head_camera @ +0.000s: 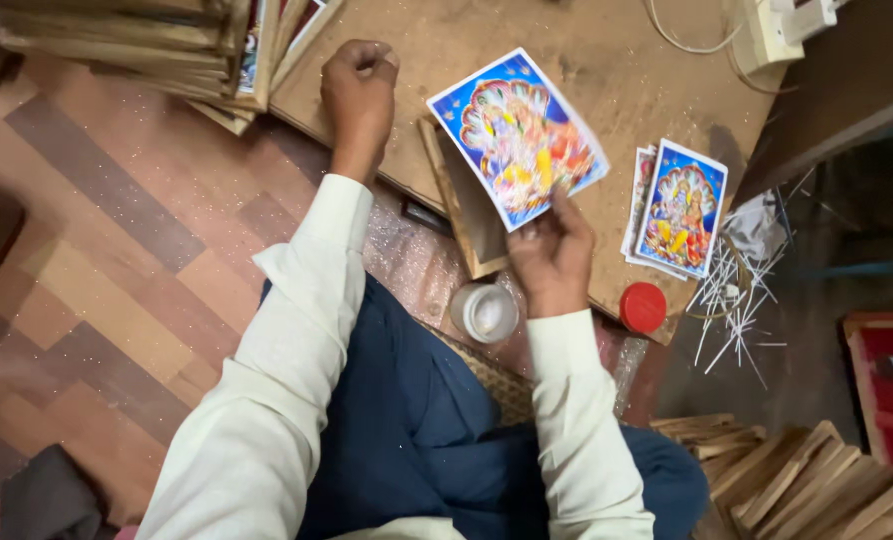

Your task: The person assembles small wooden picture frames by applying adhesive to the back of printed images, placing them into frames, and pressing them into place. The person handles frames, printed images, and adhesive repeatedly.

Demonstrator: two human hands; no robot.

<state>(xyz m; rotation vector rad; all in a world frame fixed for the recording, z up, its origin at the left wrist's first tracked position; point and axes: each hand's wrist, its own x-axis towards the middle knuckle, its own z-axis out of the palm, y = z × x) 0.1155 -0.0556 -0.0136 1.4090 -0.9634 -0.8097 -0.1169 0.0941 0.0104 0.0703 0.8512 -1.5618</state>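
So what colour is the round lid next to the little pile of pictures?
Red: the round plastic lid shows best in the head view.

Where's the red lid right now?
In the head view, the red lid lies at the near edge of the wooden board, just right of the right hand and below the stack of colourful prints.

Single head-worn view, steeply downward, close over lap and low board (pixel 527 30)

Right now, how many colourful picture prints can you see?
3 at least: one print held up in the right hand, and a small stack on the wooden board showing a top print with another's edge beneath; more may be hidden.
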